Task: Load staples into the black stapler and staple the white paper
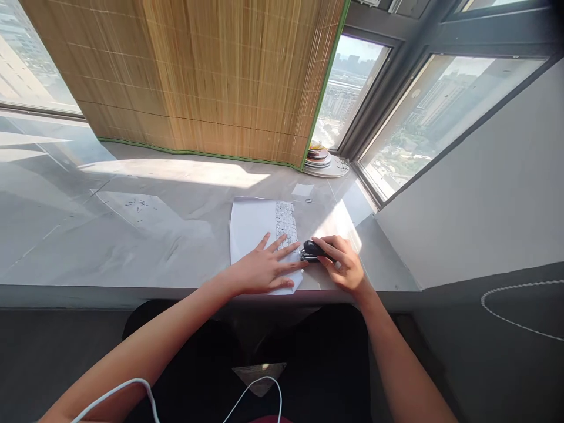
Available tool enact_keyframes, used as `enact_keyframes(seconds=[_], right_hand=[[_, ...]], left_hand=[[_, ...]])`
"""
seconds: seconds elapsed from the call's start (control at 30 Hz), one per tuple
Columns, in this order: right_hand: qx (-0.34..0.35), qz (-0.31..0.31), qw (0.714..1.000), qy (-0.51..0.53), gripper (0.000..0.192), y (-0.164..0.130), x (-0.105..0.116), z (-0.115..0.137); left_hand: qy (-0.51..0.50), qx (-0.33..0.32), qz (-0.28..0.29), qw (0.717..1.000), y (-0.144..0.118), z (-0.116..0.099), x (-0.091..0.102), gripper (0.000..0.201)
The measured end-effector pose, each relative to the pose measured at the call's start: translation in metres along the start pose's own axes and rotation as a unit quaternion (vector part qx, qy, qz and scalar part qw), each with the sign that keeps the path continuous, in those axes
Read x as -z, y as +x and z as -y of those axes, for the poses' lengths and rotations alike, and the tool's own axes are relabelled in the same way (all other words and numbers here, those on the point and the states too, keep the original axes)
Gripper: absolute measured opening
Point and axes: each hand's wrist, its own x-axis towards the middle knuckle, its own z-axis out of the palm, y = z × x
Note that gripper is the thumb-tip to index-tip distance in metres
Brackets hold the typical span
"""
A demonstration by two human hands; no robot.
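Left hand (264, 270) lies flat with fingers spread on the white paper (255, 229), pressing it onto the marble sill (132, 235). Right hand (341, 264) is closed around a small black stapler (312, 251) at the paper's right edge (its mouth seems to bite the sheet). A dense block of print runs along that edge, too small to read

Left hand (264, 271) flat on paper (254, 226), right hand (342, 264) gripping probable stapler (312, 250)
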Motion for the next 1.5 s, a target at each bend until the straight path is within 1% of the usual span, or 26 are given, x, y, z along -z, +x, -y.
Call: enact_keyframes(seconds=[0.23, 0.47, 0.6, 0.73, 0.87, 0.97, 1.03, 1.1, 1.17, 1.2, 1.27, 1.37, 1.43, 1.5], right_hand=[[0.002, 0.021, 0.998, -0.055, 0.056, -0.001, -0.002, 0.004], [0.013, 0.016, 0.997, -0.076, 0.055, 0.001, 0.0, 0.008], [0.019, 0.008, 0.994, -0.103, 0.053, 0.003, -0.002, 0.013], [-0.003, 0.015, 0.988, -0.153, 0.05, 0.006, -0.003, 0.025], [-0.021, 0.042, 0.98, -0.196, 0.057, 0.009, -0.004, 0.037], [-0.026, 0.054, 0.977, -0.205, 0.059, 0.011, -0.005, 0.038], [-0.029, 0.057, 0.981, -0.182, 0.057, 0.01, -0.005, 0.034], [-0.03, 0.038, 0.993, -0.111, 0.051, 0.007, -0.005, 0.026], [-0.049, -0.011, 0.998, -0.042, 0.045, 0.003, -0.005, 0.018], [-0.071, -0.043, 0.996, -0.029, 0.043, 0.001, -0.006, 0.015], [-0.129, -0.098, 0.986, -0.041, 0.041, -0.004, -0.008, 0.011], [-0.191, -0.136, 0.971, -0.045, 0.041, -0.007, -0.01, 0.013], [-0.207, -0.167, 0.964, -0.03, 0.039, -0.004, -0.009, 0.018], [-0.224, -0.222, 0.949, -0.033, 0.038, 0.006, -0.008, 0.026]], left_hand=[[-0.009, 0.011, -0.017, 1.0, 0.007, -0.004, -0.009, 0.064], [-0.011, 0.013, -0.02, 1.0, 0.007, -0.003, -0.01, 0.062], [0.006, 0.008, -0.02, 1.0, 0.007, -0.003, -0.012, 0.061], [0.03, 0.004, -0.004, 1.0, 0.007, -0.004, -0.01, 0.062], [0.034, 0.005, -0.003, 0.999, 0.007, -0.004, -0.01, 0.062], [0.031, 0.005, 0.002, 1.0, 0.008, -0.004, -0.009, 0.061], [0.028, 0.006, 0.007, 1.0, 0.008, -0.003, -0.008, 0.061], [0.027, 0.007, 0.013, 1.0, 0.008, -0.002, -0.008, 0.061], [0.026, 0.008, 0.016, 0.999, 0.008, -0.001, -0.007, 0.061], [0.026, 0.009, 0.018, 0.999, 0.008, -0.001, -0.007, 0.061], [0.023, 0.01, 0.022, 0.999, 0.009, 0.0, -0.008, 0.059], [0.013, 0.01, 0.021, 1.0, 0.01, 0.001, -0.007, 0.059], [0.0, 0.007, -0.004, 1.0, 0.008, 0.002, -0.005, 0.059], [-0.026, 0.008, -0.068, 0.997, 0.005, 0.002, -0.001, 0.055]])
